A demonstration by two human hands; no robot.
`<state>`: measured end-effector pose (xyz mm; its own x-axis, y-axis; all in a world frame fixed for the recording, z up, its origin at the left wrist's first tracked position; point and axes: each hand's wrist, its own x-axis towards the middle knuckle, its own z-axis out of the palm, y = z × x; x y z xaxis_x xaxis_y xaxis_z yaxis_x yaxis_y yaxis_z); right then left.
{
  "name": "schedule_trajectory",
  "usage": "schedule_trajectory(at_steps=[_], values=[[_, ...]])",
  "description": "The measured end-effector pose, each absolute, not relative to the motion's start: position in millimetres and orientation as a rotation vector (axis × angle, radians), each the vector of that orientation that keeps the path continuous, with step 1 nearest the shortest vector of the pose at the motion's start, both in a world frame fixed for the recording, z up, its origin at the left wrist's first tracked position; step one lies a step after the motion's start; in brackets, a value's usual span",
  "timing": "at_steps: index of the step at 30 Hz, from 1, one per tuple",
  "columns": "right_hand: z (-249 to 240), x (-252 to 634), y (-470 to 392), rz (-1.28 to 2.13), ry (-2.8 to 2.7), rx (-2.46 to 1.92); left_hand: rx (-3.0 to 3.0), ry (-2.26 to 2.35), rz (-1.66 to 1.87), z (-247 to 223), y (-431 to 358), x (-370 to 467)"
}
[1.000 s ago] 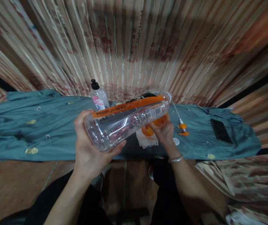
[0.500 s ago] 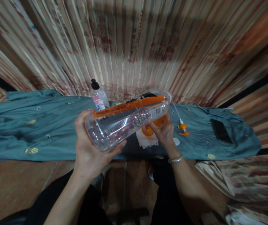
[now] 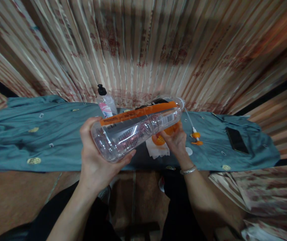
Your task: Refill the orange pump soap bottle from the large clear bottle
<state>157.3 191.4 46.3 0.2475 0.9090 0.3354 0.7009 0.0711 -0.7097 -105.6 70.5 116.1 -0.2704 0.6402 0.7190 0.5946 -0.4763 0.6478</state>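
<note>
My left hand [image 3: 97, 157] is wrapped round the base of a large clear plastic bottle [image 3: 135, 130] with an orange and black label. The bottle lies tilted in the air, its mouth up at the right. Behind and below its neck, my right hand [image 3: 176, 140] is closed round an orange bottle [image 3: 159, 139], which the clear bottle partly hides. How the two mouths meet cannot be made out. A pump head [image 3: 196, 135] in orange and white, with a thin clear tube, lies just right of my right hand. Under the orange bottle is a white tissue [image 3: 157, 151].
A pump bottle [image 3: 107, 105] with a black top and pink label stands at the table's back. A white disc [image 3: 189, 151] and a black phone [image 3: 236, 140] lie to the right. Teal cloth [image 3: 60, 134] covers the narrow table; a pleated curtain [image 3: 133, 50] hangs behind it.
</note>
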Motion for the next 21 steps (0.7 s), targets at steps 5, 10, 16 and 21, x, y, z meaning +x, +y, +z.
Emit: schedule_trajectory(at_steps=[5, 10, 16, 21], values=[[47.3, 157.0, 191.3, 0.31, -1.495, -1.685, 1.885, 1.585, 1.894, 115.0, 70.0, -105.8], [47.9, 156.5, 191.4, 0.306, -1.488, -1.684, 1.868, 1.591, 1.909, 115.0, 70.3, -105.9], [47.7, 156.8, 191.2, 0.299, -1.492, -1.685, 1.873, 1.6, 1.908, 113.9, 70.4, -106.8], [44.3, 157.3, 193.0, 0.272, -1.482, -1.684, 1.899, 1.591, 1.918, 113.7, 72.2, -107.0]])
